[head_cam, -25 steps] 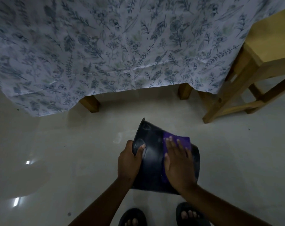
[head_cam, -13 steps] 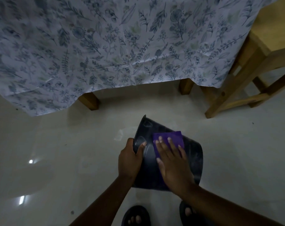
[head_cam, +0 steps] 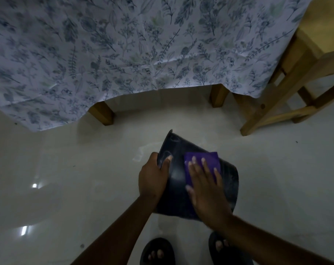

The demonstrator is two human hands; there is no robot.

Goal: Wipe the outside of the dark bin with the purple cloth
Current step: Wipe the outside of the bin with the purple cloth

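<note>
While bin is held tilted above floor, rim gripped by left hand, purple cloth is pressed flat on side wall by right hand, fingers spread. Wiping judged midway; far and under sides left.

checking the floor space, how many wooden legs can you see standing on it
3: two table legs below the floral cloth and one stool leg at right. More may be hidden.
</note>
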